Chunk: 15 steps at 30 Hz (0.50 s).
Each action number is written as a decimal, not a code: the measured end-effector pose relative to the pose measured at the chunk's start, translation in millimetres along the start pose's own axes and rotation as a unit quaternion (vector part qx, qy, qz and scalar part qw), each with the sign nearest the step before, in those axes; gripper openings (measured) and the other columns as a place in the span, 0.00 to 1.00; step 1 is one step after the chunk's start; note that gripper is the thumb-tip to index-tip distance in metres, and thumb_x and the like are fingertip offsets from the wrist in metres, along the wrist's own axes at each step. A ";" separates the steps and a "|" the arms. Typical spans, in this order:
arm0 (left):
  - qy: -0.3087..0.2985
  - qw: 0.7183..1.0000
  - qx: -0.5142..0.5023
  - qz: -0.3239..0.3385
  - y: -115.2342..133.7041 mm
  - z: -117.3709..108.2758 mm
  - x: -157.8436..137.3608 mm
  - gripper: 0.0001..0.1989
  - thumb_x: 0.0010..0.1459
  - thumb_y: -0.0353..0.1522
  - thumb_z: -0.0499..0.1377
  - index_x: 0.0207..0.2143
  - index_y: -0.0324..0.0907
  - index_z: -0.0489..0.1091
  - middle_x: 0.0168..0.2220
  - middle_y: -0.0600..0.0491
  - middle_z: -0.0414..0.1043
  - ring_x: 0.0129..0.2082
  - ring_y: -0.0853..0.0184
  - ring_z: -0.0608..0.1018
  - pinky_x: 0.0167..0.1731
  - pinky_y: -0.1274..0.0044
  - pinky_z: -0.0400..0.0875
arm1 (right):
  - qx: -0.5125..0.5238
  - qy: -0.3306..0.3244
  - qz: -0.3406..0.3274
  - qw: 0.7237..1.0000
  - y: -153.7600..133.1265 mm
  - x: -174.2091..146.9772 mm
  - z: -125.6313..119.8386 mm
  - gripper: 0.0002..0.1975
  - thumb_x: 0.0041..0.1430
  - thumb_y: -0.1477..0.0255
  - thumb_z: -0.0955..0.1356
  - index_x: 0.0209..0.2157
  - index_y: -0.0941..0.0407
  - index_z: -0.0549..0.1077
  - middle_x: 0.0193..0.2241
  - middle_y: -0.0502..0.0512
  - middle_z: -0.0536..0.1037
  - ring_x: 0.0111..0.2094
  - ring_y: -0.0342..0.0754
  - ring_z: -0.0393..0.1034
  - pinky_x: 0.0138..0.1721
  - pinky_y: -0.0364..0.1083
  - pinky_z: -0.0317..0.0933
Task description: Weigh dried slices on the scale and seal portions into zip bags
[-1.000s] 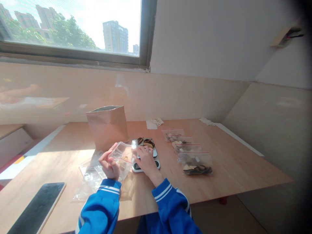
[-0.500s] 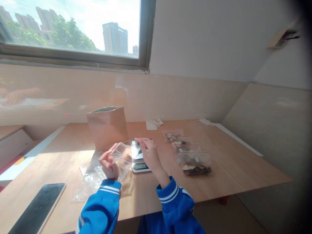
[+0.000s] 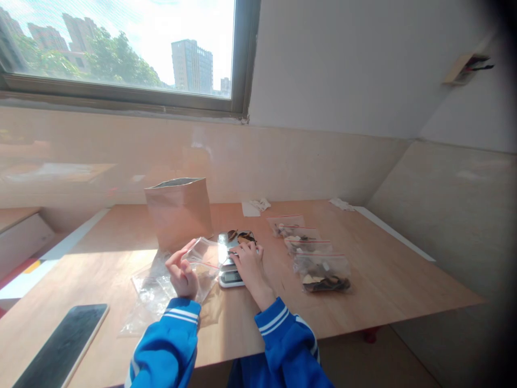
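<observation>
At 12 o'clock, my half-curled right hand (image 3: 250,265) is back down at scale (image 3: 231,277), grip hidden, slices (image 3: 244,238) unbagged; left hand (image 3: 182,274) pinches clear bag (image 3: 205,252).

Hands (image 3: 249,265) at scale (image 3: 231,278) and clear bag (image 3: 205,252)

The sleeves (image 3: 165,337) are blue with white stripes, the pouch (image 3: 180,213) tan, the scale (image 3: 231,277) apparently white.
</observation>
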<state>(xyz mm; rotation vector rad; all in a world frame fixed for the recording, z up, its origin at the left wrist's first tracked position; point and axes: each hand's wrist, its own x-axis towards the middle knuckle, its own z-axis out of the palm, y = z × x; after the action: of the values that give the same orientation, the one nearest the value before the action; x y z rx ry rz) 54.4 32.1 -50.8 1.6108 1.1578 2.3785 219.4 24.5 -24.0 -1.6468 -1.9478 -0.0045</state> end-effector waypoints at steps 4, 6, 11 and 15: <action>-0.001 1.000 0.006 -0.004 -2.0 0.3 -1.0 0.13 0.64 0.41 0.48 0.43 0.41 0.60 0.41 0.42 0.78 0.45 0.58 0.79 0.43 0.60 0.72 | 0.124 0.105 0.077 0.984 -16.0 7.6 -21.7 0.12 0.66 0.69 0.62 0.43 0.50 0.77 0.39 0.54 0.77 0.42 0.50 0.66 0.47 0.52 0.50; 0.001 1.000 0.011 -0.011 -2.2 0.3 -1.4 0.14 0.64 0.42 0.49 0.43 0.41 0.60 0.41 0.41 0.77 0.46 0.57 0.79 0.43 0.60 0.72 | 0.189 0.136 0.071 0.970 -28.4 11.7 -34.5 0.13 0.67 0.67 0.61 0.45 0.48 0.77 0.39 0.53 0.77 0.42 0.48 0.68 0.48 0.50 0.50; 0.011 1.000 0.018 -0.024 1.2 0.2 0.1 0.14 0.64 0.42 0.48 0.44 0.41 0.59 0.43 0.41 0.77 0.46 0.59 0.79 0.46 0.59 0.71 | 0.284 0.061 -0.009 0.957 -37.5 19.9 -42.9 0.15 0.66 0.68 0.60 0.48 0.47 0.76 0.42 0.51 0.78 0.45 0.48 0.69 0.51 0.49 0.54; 0.032 0.999 0.017 -0.029 2.3 0.2 2.1 0.14 0.64 0.42 0.49 0.43 0.41 0.59 0.41 0.42 0.77 0.45 0.59 0.79 0.47 0.60 0.70 | 0.230 0.092 0.084 0.965 -7.0 23.1 -15.9 0.19 0.64 0.72 0.60 0.53 0.54 0.71 0.50 0.60 0.73 0.53 0.53 0.64 0.54 0.53 0.55</action>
<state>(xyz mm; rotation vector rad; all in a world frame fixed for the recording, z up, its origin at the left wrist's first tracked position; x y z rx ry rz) 54.4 31.4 -47.7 1.4995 1.2447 2.4028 218.2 37.9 1.6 -1.4347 -1.5216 0.3259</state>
